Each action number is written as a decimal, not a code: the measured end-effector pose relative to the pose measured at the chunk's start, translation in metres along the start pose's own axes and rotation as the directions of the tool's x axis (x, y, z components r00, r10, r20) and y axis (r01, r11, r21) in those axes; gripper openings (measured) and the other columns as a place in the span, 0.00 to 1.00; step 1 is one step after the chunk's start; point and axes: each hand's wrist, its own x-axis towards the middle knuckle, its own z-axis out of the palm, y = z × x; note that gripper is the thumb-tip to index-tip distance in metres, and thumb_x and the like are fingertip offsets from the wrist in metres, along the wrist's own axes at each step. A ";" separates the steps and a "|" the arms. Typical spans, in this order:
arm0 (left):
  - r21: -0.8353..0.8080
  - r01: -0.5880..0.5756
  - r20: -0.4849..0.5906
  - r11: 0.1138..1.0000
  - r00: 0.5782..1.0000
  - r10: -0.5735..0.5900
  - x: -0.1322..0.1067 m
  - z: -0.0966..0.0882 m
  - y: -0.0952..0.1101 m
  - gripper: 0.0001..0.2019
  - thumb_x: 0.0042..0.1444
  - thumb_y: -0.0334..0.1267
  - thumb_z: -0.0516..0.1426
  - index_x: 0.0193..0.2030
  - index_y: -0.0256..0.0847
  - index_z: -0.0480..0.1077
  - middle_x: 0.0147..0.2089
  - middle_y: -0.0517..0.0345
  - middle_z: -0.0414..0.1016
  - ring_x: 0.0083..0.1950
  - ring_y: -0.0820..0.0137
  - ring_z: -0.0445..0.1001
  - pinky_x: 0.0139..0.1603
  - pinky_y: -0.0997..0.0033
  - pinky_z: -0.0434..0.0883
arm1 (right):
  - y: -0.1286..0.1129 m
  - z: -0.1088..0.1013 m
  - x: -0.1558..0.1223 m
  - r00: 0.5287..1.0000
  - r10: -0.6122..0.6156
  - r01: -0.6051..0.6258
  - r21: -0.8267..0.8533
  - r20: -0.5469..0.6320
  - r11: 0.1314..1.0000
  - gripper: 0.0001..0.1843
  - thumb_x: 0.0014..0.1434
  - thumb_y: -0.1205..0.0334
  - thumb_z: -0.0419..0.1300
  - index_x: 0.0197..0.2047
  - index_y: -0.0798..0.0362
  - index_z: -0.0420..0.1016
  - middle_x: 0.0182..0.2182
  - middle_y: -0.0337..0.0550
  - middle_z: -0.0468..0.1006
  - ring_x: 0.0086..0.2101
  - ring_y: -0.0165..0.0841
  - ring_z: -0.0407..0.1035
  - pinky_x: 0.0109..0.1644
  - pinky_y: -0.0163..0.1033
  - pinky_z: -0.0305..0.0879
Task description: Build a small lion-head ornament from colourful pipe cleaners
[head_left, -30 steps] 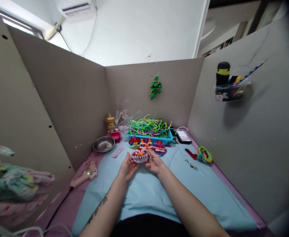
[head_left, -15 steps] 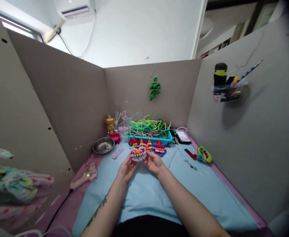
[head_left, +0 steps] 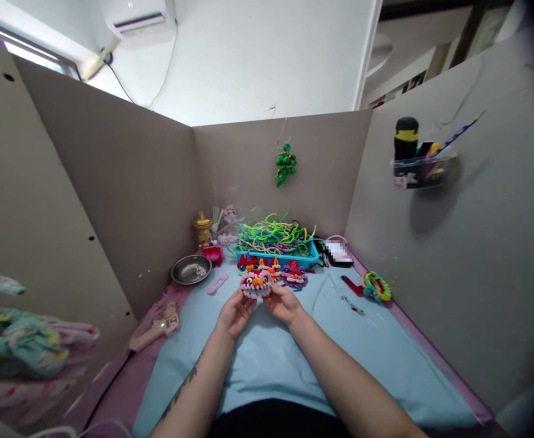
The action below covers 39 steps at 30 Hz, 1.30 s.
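Observation:
Between my two hands is a pink fuzzy lion-head figure [head_left: 255,284] with big eyes, an orange nose and a wide mouth edged in pale tufts. My left hand [head_left: 236,313] grips its lower left side, and my right hand [head_left: 284,302] has the fingers closed on its right side. Just behind it, more fuzzy heads stand in a row: a red one [head_left: 247,263], an orange one [head_left: 269,267] and a purple one [head_left: 294,274]. A blue tray [head_left: 312,258] heaped with green and purple fuzzy stems [head_left: 276,234] stands behind these.
On the left are a metal bowl [head_left: 185,274] with small white bits, a pink flat tool [head_left: 218,284] and a corded glue gun [head_left: 155,333]. To the right lie a phone [head_left: 340,253], a yellow-green ring bundle [head_left: 376,286] and a red strip [head_left: 351,285]. Partition walls [head_left: 477,255] enclose the table.
The pink lion head has tipped slightly and shifted a little, its face now turned more upright. Both hands keep their grip, almost in the same place.

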 end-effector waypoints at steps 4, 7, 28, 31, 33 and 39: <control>-0.002 0.047 0.009 0.999 0.999 -0.047 -0.002 0.002 0.001 0.06 0.57 0.32 0.52 0.39 0.37 0.70 0.32 0.56 0.78 0.34 0.71 0.76 0.41 0.70 0.72 | 0.001 0.002 -0.002 1.000 -0.010 0.010 -0.008 -0.030 1.000 0.09 0.51 0.76 0.58 0.36 0.57 0.70 0.23 0.38 0.76 0.21 0.25 0.69 0.23 0.28 0.66; 0.014 0.035 -0.021 0.999 0.999 -0.035 -0.002 0.003 0.001 0.07 0.57 0.31 0.52 0.39 0.38 0.70 0.33 0.56 0.78 0.33 0.72 0.76 0.39 0.72 0.72 | 0.001 0.004 -0.003 0.999 -0.021 0.019 -0.044 -0.039 0.999 0.09 0.50 0.75 0.58 0.36 0.56 0.70 0.23 0.36 0.76 0.21 0.24 0.68 0.23 0.27 0.66; 0.996 -0.065 0.028 0.055 0.861 0.507 0.002 -0.031 0.056 0.05 0.42 0.27 0.58 0.26 0.39 0.74 0.30 0.50 0.77 0.40 0.60 0.74 0.45 0.66 0.67 | 0.010 -0.026 0.021 0.882 -0.466 0.168 -0.886 -0.061 0.433 0.17 0.40 0.76 0.54 0.32 0.51 0.75 0.31 0.38 0.75 0.25 0.27 0.66 0.30 0.34 0.64; 0.963 -0.209 0.098 0.170 0.859 0.502 0.003 -0.030 0.052 0.10 0.40 0.28 0.61 0.33 0.40 0.76 0.40 0.49 0.77 0.48 0.57 0.71 0.53 0.63 0.63 | 0.009 -0.028 0.020 0.863 -0.504 0.176 -0.946 0.015 0.273 0.18 0.41 0.77 0.54 0.32 0.50 0.76 0.33 0.39 0.76 0.35 0.34 0.69 0.45 0.40 0.64; 0.930 -0.279 0.144 0.241 0.877 0.459 0.005 -0.030 0.045 0.15 0.38 0.30 0.64 0.37 0.41 0.76 0.44 0.48 0.76 0.52 0.56 0.68 0.57 0.60 0.60 | 0.010 -0.028 0.020 0.863 -0.502 0.180 -0.962 0.055 0.204 0.19 0.41 0.77 0.54 0.33 0.49 0.77 0.33 0.39 0.77 0.38 0.36 0.69 0.50 0.43 0.62; 0.873 -0.295 0.136 0.389 0.912 0.386 0.008 -0.030 0.033 0.18 0.35 0.25 0.65 0.35 0.46 0.75 0.43 0.50 0.76 0.58 0.55 0.62 0.63 0.57 0.51 | 0.018 -0.027 0.019 0.868 -0.488 0.228 -0.949 0.095 0.220 0.18 0.41 0.77 0.54 0.32 0.49 0.77 0.33 0.39 0.78 0.39 0.37 0.69 0.52 0.46 0.60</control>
